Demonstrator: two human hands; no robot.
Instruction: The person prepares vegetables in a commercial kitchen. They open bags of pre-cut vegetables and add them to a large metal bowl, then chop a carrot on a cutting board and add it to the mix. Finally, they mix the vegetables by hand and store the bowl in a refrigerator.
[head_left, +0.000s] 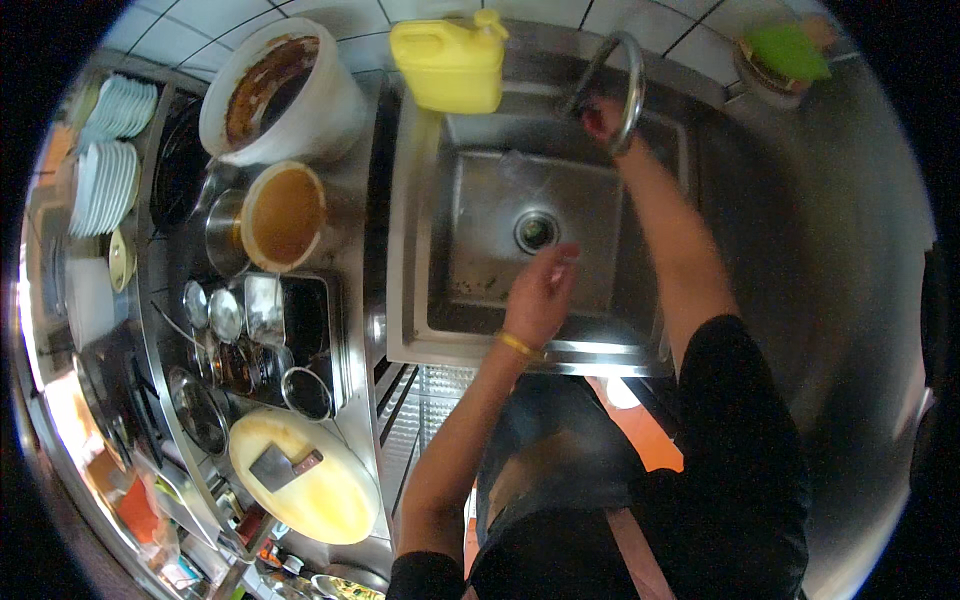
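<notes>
A stainless steel sink (480, 202) lies in front of me, with a round drain (537, 231) in its floor. My left hand (538, 294) hangs over the basin just on my side of the drain, its fingers partly curled and blurred; whether anything is in them I cannot tell. A yellow band circles that wrist. At the sink's far right corner rises a curved metal faucet (636, 82). My right hand (609, 120) reaches to its base, partly behind the spout, so its grip there is unclear. Dark specks dot the basin floor.
A yellow plastic jug (450, 64) stands behind the sink. On the left counter are a stained white bucket (337, 97), a tub of brown liquid (285, 216), metal containers (264, 307), and a round cutting board (330, 502) bearing a cleaver (276, 466). Stacked plates (105, 187) sit farther left.
</notes>
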